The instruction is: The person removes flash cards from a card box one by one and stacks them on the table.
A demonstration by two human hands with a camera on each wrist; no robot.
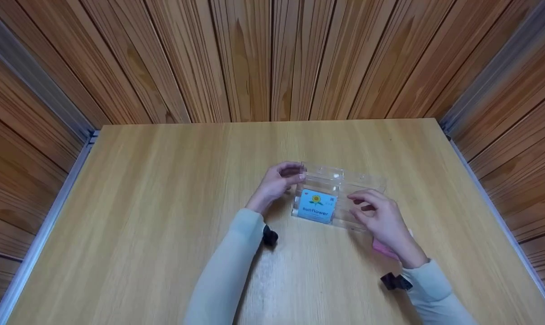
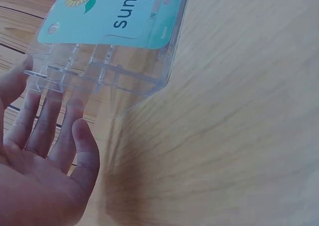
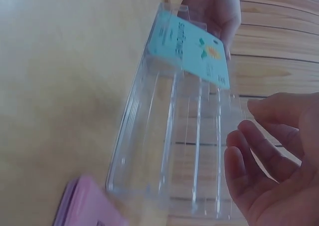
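Note:
A clear plastic tiered card holder [image 1: 354, 213] stands on the table, with several stepped slots running along it. At its left front sits a blue card [image 1: 316, 206] with a sunflower picture and the word "sunflower". My left hand [image 1: 278, 181] holds the holder's left end, thumb at the edge and fingers behind, seen through the plastic in the left wrist view. Beside the right half, my right hand [image 1: 381, 219] has loosely bent fingers and nothing between them. Whether its fingertips [image 3: 234, 156] touch the plastic, I cannot tell.
Partly under my right hand lies a pink card stack [image 3: 92, 203], just in front of the holder's right end. The wooden table [image 1: 164, 203] has a plank wall [image 1: 250, 63] along its back and walls at both sides.

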